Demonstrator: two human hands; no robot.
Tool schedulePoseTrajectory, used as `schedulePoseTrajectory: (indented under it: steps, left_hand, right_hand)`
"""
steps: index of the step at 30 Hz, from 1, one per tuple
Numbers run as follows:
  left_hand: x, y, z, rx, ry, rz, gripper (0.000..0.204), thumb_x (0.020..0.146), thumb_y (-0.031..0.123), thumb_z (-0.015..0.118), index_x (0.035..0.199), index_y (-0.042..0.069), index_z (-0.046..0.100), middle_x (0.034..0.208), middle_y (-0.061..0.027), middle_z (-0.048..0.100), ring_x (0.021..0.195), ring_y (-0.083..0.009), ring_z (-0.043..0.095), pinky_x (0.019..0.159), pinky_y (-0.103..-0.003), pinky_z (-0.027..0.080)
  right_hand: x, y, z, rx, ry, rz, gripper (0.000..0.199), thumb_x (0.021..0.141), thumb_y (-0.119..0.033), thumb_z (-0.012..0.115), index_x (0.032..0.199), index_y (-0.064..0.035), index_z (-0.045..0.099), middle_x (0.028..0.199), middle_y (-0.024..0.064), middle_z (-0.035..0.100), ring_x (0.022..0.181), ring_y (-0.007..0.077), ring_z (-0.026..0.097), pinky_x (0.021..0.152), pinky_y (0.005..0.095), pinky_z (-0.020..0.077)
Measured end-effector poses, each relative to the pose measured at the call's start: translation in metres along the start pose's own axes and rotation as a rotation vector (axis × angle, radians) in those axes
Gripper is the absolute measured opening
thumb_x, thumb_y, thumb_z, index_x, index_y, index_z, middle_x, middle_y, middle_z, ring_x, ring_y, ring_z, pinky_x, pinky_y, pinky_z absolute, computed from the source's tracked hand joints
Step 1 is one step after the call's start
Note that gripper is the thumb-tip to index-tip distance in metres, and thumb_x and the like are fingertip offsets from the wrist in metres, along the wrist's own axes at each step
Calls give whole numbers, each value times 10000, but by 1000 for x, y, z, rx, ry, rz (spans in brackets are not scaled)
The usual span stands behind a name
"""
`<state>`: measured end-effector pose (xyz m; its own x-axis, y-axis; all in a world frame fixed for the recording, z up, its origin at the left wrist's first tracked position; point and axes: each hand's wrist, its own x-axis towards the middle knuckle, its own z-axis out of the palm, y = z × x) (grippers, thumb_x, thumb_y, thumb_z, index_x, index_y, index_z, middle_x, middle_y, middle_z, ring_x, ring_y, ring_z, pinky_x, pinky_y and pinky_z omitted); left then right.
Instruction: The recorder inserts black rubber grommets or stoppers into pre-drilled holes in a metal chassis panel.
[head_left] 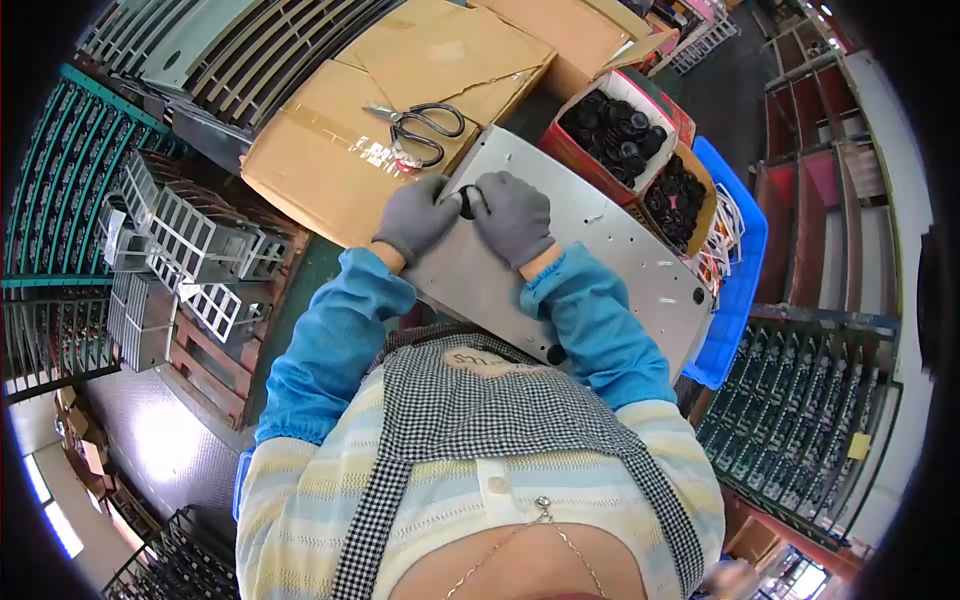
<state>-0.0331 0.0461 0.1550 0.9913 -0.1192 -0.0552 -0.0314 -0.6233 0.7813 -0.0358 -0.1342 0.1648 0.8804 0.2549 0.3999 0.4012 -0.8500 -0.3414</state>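
Pinching a disc (467,203) between them, your left hand (413,218) and right hand (515,217) are at the panel's (600,265) far left edge. Two other discs (698,296) already sit on it; whether this one is seated, I cannot tell. Many similar pieces fill the box (583,168).

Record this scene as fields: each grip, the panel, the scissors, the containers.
Left grip: gray-gloved, thumb at black disc; firmness unclear
Right grip: gray-gloved, thumb at same disc; firmness unclear
Metal panel: gray, flat, two more discs on it
Scissors: black-handled, lying on brown cardboard
Red-and-white box: many black round parts
Blue bin: right of panel
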Motion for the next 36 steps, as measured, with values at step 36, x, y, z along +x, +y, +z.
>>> schedulePoseTrajectory:
  steps: [36]
  left_hand:
    - [10, -8, 1, 39, 38, 51, 315, 951, 360, 530, 1039, 82, 651, 982, -211, 681, 934, -415, 640, 793, -485, 500]
  right_hand:
    - [103, 36, 6, -115, -629, -600, 153, 753, -202, 646, 835, -85, 699, 788, 142, 685, 777, 340, 672, 717, 418, 525]
